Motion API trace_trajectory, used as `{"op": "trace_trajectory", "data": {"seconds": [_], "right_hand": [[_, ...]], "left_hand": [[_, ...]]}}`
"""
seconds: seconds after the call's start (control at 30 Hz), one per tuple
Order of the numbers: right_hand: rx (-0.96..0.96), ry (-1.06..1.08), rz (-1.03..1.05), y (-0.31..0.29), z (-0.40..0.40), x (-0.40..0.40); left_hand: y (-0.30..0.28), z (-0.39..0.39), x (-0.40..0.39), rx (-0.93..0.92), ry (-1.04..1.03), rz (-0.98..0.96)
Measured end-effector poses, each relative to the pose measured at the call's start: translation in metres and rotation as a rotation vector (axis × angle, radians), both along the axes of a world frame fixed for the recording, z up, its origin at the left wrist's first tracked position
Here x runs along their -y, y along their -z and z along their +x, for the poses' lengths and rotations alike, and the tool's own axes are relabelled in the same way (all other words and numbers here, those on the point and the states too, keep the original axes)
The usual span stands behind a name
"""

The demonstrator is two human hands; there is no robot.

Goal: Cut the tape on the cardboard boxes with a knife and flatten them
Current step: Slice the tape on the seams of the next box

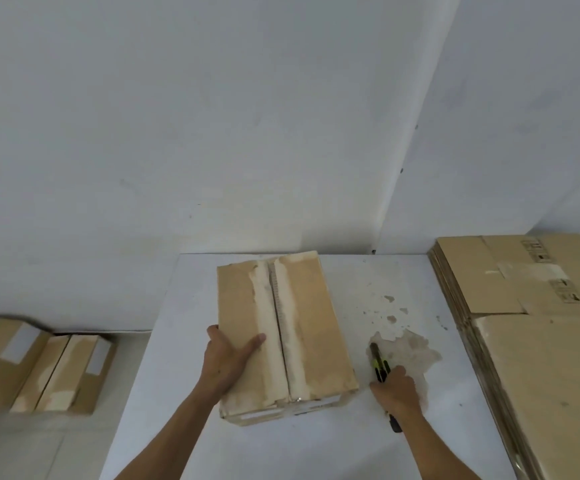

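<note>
A closed cardboard box (302,327) stands on the white table (316,445), its two top flaps meeting at a centre seam with torn pale strips along it. My left hand (227,362) grips the box's near left edge, thumb lying on the top flap. To the right of the box, my right hand (397,389) rests on the table, fingers closed around a black and yellow utility knife (380,365). The knife's tip points away from me and its tail shows behind my wrist. The blade itself is too small to make out.
A tall stack of flattened cardboard boxes (531,327) fills the table's right side. Several assembled boxes (42,368) lie on the floor at the left. Walls close off the back and right. A worn, stained patch (409,344) marks the table near the knife.
</note>
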State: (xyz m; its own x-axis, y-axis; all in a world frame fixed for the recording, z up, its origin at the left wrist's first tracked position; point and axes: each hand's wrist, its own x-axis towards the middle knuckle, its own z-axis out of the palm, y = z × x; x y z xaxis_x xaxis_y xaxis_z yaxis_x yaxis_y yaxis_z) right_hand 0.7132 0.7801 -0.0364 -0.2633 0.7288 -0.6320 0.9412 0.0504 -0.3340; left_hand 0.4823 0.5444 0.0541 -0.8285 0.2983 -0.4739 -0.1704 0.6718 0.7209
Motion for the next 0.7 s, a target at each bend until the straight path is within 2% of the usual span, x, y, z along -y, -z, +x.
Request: {"op": "trace_trajectory", "data": {"seconds": [0.13, 0.23, 0.3, 0.4, 0.47, 0.57, 0.7], "right_hand": [[-0.331, 0.182, 0.022, -0.033, -0.024, -0.016], [-0.44, 0.14, 0.135, -0.071, -0.055, -0.025], [-0.488, 0.074, 0.202, -0.099, -0.078, -0.024], [-0.594, -0.017, 0.223, -0.132, -0.106, -0.009], [-0.622, -0.083, 0.18, -0.144, -0.123, 0.004], [-0.607, -0.177, 0.094, -0.149, -0.14, 0.025], [-0.484, -0.259, 0.006, -0.138, -0.152, 0.046]], "left_hand": [[0.001, 0.01, -0.001, 0.075, 0.03, -0.018], [-0.003, -0.007, -0.006, 0.047, 0.138, -0.145], [-0.006, -0.027, -0.014, -0.079, 0.226, -0.188], [-0.013, -0.066, -0.035, -0.365, 0.446, -0.257], [-0.018, -0.093, -0.053, -0.471, 0.589, -0.305], [-0.02, -0.119, -0.071, -0.487, 0.745, -0.389], [-0.015, -0.116, -0.07, -0.526, 0.752, -0.452]]}}
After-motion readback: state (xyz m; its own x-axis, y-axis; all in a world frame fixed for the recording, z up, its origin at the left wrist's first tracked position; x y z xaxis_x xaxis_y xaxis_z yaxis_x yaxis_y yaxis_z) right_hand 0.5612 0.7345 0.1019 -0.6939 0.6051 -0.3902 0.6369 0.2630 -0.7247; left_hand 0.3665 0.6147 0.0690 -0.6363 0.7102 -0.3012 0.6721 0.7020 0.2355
